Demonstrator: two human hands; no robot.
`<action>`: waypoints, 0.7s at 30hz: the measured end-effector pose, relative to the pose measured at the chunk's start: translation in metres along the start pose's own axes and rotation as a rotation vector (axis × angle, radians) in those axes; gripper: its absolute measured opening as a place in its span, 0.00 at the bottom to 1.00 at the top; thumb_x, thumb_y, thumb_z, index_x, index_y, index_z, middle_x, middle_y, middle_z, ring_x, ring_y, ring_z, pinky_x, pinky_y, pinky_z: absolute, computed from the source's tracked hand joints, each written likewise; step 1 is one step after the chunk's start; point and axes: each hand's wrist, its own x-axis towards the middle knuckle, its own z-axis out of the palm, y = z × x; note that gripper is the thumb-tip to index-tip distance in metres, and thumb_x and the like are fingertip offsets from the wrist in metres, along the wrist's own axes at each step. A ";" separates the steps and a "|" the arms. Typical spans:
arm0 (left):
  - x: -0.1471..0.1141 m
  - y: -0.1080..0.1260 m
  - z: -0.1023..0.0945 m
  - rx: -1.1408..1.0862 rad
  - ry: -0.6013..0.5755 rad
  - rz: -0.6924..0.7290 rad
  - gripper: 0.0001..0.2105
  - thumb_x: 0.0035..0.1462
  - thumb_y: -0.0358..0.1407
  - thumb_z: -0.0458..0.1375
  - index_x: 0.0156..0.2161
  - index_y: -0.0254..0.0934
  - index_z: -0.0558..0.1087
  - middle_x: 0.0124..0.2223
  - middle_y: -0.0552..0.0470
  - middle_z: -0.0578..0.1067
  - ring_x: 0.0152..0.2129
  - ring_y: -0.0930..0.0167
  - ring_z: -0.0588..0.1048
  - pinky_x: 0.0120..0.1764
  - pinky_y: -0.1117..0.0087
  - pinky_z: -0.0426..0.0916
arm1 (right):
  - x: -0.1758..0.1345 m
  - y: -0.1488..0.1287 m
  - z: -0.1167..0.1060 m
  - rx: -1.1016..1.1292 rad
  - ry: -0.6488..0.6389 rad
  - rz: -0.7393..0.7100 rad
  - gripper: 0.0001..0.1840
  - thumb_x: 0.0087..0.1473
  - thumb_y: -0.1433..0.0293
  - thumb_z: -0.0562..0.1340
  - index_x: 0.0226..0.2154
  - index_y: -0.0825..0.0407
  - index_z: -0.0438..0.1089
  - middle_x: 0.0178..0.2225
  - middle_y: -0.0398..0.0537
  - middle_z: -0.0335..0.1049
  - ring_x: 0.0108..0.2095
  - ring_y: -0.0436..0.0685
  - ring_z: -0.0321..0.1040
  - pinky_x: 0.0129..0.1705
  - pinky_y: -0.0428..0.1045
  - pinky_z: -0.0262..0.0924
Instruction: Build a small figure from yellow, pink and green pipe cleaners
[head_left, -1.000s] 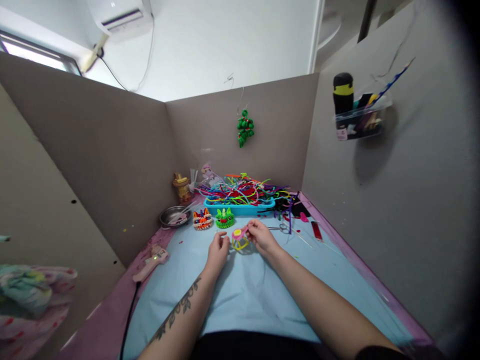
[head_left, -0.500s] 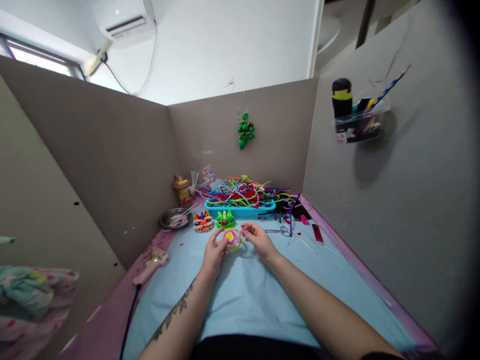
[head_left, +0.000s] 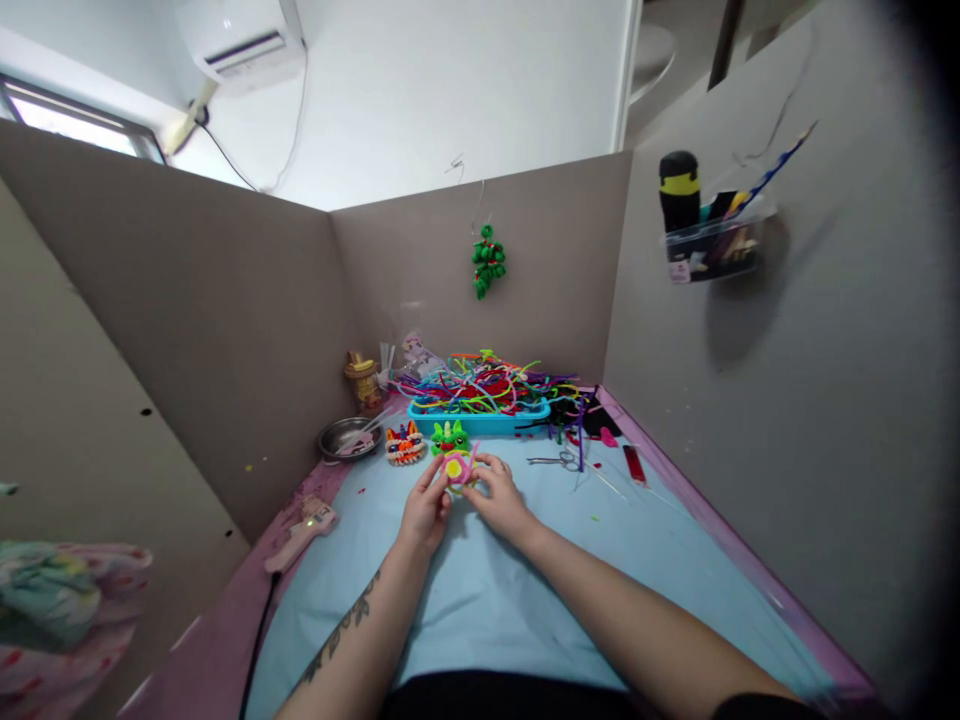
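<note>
Between my hands is a small pink and yellow pipe-cleaner piece [head_left: 455, 468], round with a yellow middle and a pink end sticking up at its right. My left hand [head_left: 427, 505] pinches its left side between thumb and fingers. On the other side, my right hand [head_left: 499, 495] grips the right edge, its fingers closed around the pink strand and rim. Just behind stand a green animal-head figure [head_left: 450, 438] and an orange and white one [head_left: 405, 444], both of fuzzy pipe cleaner. Parts of the held piece are covered by my fingers.
A blue tray [head_left: 480, 424] heaped with colourful pipe cleaners [head_left: 487, 385] stands at the back. Scissors [head_left: 555, 460] lie to the right, near a red strip [head_left: 634, 465]. At left are a metal bowl [head_left: 337, 450] and a pink glue gun [head_left: 300, 537] with its cord.
My right hand has come leftward and down, closer to the piece. The pink strand it drew out to the right now stands upright against the piece. My left hand keeps its hold.
</note>
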 end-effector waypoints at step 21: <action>0.002 -0.010 0.001 0.246 -0.089 0.250 0.23 0.44 0.42 0.62 0.45 0.34 0.68 0.36 0.48 0.75 0.33 0.70 0.73 0.37 0.69 0.65 | 0.012 0.000 -0.028 0.001 -0.142 -0.092 0.05 0.48 0.73 0.59 0.27 0.49 0.71 0.46 0.50 0.60 0.51 0.58 0.53 0.54 0.57 0.47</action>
